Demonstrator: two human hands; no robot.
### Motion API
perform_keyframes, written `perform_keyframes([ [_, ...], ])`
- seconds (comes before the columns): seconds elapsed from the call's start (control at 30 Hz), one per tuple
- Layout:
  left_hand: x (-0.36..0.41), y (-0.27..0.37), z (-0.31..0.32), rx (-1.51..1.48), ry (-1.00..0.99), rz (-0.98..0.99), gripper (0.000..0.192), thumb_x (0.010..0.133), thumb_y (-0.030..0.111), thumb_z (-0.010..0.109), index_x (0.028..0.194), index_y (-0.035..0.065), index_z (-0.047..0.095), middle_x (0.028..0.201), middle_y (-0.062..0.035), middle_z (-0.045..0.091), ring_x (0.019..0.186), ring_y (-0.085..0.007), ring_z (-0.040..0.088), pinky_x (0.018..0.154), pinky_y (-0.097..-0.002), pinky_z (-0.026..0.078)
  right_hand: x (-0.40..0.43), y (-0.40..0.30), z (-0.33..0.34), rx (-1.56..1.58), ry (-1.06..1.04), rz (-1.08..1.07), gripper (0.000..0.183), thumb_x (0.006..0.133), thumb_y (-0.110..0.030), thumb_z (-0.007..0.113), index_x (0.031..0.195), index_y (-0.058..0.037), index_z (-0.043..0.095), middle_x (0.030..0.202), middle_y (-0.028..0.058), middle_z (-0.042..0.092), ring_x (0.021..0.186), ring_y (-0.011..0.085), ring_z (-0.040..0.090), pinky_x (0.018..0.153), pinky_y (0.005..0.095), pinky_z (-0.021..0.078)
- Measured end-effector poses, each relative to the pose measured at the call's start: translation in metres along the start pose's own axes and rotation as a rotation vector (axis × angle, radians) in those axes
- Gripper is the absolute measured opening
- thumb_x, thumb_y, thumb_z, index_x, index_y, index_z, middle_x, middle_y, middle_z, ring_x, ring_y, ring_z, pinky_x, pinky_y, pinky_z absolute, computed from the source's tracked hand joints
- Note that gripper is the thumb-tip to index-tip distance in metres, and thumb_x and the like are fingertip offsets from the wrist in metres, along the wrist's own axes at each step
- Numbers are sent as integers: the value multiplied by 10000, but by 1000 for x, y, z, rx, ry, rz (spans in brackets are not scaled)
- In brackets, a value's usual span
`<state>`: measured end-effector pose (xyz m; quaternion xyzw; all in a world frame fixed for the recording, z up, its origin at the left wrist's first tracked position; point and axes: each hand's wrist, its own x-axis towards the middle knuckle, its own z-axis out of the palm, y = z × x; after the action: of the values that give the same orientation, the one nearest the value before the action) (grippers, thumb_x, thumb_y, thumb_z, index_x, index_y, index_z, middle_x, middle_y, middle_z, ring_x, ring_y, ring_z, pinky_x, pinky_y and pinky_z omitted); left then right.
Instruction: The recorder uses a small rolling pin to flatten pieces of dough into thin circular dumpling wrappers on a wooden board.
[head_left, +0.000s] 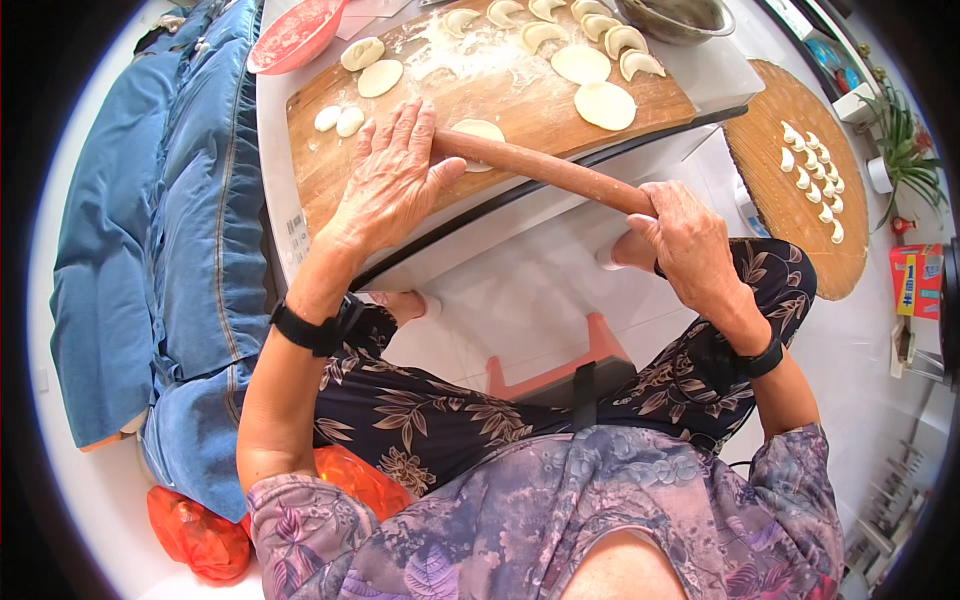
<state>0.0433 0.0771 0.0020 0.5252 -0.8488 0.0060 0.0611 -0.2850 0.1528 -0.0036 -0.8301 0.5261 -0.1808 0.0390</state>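
My left hand (394, 176) lies with fingers extended over the left end of a wooden rolling pin (555, 171), thumb on its near side. That end of the pin is hidden under the hand. My right hand (684, 240) grips the other end, beyond the edge of the wooden board (517, 101). A round dough wrapper (480, 129) lies partly hidden beneath the pin. Two more wrappers (606, 106) are to the right, and another wrapper (380, 78) is at left beside a flattened dough lump (362, 54). Two small dough pieces (339, 120) sit left of my fingers.
Several folded dumplings (544, 34) line the board's far side. Behind stand a floury red bowl (296, 37) and a metal bowl (679, 16). A lower round board (795, 247) at right bears several more dumplings. Denim-blue cloth (202, 187) borders the table's left side.
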Motion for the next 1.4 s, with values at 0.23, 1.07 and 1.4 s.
perform_keyframes([
  [0.23,43,-1,-1,50,-1,-39,749,972,532,323,1446,-48,326,1523,-269,265,1435,-385,212,1173,-483,112,33,19,-2,-7,-13,90,327,918,-286,612,1025,21,574,925,147,592,900,346,596,730,440,502],
  [1.07,-35,3,0,-32,52,35,716,977,488,422,1431,-59,336,1513,-259,291,1434,-376,232,1172,-485,146,-6,1,0,1,-12,-14,299,903,-206,610,1093,16,544,985,176,576,936,363,577,796,439,482],
  [1.4,-20,-4,4,0,115,56,676,982,454,424,1399,-75,370,1476,-274,346,1399,-388,304,1158,-495,188,15,8,-6,-42,-13,-16,405,798,-219,696,1093,14,546,993,177,573,947,365,571,807,441,479],
])
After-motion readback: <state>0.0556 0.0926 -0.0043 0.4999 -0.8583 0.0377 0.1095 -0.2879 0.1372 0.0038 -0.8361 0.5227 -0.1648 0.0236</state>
